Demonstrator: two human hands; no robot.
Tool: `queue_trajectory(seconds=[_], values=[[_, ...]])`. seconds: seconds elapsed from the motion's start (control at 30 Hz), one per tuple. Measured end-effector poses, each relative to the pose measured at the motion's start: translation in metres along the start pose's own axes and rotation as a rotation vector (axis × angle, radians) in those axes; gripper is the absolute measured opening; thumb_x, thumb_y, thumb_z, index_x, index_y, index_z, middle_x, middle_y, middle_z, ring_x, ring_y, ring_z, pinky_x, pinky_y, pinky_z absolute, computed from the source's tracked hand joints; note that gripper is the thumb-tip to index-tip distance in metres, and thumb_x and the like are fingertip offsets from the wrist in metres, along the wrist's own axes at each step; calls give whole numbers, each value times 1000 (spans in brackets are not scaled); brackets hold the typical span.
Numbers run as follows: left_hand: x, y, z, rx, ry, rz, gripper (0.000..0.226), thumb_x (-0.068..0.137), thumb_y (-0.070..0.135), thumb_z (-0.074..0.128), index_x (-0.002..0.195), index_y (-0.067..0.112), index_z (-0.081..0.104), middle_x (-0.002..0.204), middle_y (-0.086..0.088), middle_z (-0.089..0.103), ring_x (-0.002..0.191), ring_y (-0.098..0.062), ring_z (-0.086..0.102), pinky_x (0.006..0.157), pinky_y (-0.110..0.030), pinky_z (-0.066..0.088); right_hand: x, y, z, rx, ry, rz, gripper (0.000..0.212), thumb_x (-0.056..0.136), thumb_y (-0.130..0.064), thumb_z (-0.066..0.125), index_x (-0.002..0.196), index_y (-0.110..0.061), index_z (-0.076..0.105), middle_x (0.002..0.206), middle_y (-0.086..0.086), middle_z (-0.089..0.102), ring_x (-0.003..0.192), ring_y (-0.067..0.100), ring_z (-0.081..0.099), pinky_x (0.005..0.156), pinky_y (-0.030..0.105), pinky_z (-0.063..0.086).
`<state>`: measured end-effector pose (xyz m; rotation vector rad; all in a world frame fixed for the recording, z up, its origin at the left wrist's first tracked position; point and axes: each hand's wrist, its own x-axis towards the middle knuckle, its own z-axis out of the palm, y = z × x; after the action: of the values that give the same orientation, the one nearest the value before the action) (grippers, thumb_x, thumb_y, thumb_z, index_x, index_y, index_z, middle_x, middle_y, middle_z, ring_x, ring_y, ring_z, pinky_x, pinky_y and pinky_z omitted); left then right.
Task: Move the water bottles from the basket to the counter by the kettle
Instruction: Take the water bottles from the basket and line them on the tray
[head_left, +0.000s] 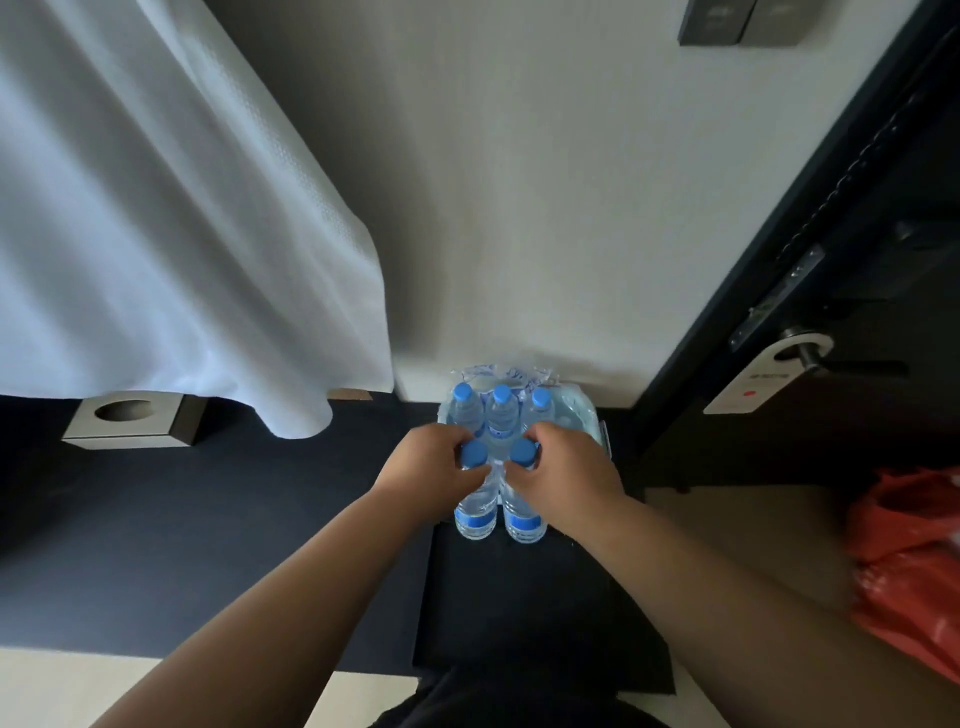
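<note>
The left hand (431, 462) is curled around the neck of one water bottle (475, 512), and the right hand (566, 467) clasps a second bottle (522, 514) the same way. The two bottles are upright and side by side. Just beyond, three more bottles (502, 410) stand in the pale basket (591, 415) against the wall (519, 208).

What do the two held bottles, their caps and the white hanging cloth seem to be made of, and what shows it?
Held bottles: clear, glossy thin plastic, most likely; the see-through walls catch highlights. Caps: opaque blue plastic, smooth, probably moulded. White cloth: matte woven fabric, judging by its soft folds and fine dotted texture.
</note>
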<state>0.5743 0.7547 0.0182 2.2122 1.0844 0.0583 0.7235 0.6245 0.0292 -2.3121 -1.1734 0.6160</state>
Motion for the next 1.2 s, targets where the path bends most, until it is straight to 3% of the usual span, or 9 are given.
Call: queue_trajectory(seconds=[0.17,0.33,0.5,0.6,0.73,0.83,0.9,1.07,1.2], values=[[-10,-29,35,48,-153,-59,17,73,41,76,74,26,67,70,7,64,65,-8,60,55,-24,48,-17,16,43,4,-168,76,23,83,-48,69,90,-28,61,79,-9,63,74,12,62,68,37,57],[-12,-62,67,47,-264,-167,25,67,40,75,61,25,57,63,8,56,55,-5,51,50,-23,37,-20,36,84,81,-324,232,17,77,-41,71,87,-30,63,81,-9,66,74,11,65,67,37,59],[-9,-95,98,57,-370,-234,15,69,40,78,72,29,69,73,10,66,66,-4,62,53,-21,42,-17,55,128,108,-441,334,11,78,-32,74,86,-28,67,81,-7,70,73,11,67,67,35,60],[-2,-111,113,72,-407,-253,17,69,40,77,75,25,71,74,9,66,67,-8,63,53,-23,44,-13,65,151,145,-469,405,9,79,-30,75,86,-28,69,77,-7,71,68,9,69,55,26,54],[14,-128,125,109,-457,-262,22,70,46,78,78,27,69,76,10,63,69,-7,60,54,-24,41,-3,79,176,226,-501,529,13,82,-27,74,91,-18,75,76,3,76,76,24,76,71,40,62],[27,-141,136,137,-456,-277,26,75,49,75,81,25,66,78,9,61,70,-10,58,59,-26,43,9,86,193,229,-497,568,19,84,-32,74,89,-14,76,78,9,77,80,28,75,76,41,61],[35,-149,145,143,-440,-317,29,77,50,72,85,22,68,82,6,65,72,-12,61,61,-28,48,20,89,205,207,-488,589,23,86,-38,73,85,-15,76,76,8,76,75,25,73,69,38,58],[49,-166,168,126,-396,-400,32,78,54,66,84,22,65,78,4,69,68,-18,68,59,-30,55,47,101,236,178,-413,674,40,87,-47,69,63,-15,69,41,-5,59,35,6,56,42,23,36],[58,-179,185,132,-378,-456,37,81,59,65,84,22,64,74,5,67,62,-14,65,50,-26,42,50,113,261,145,-374,671,49,84,-59,66,68,-13,70,50,0,65,51,17,66,50,26,41]])
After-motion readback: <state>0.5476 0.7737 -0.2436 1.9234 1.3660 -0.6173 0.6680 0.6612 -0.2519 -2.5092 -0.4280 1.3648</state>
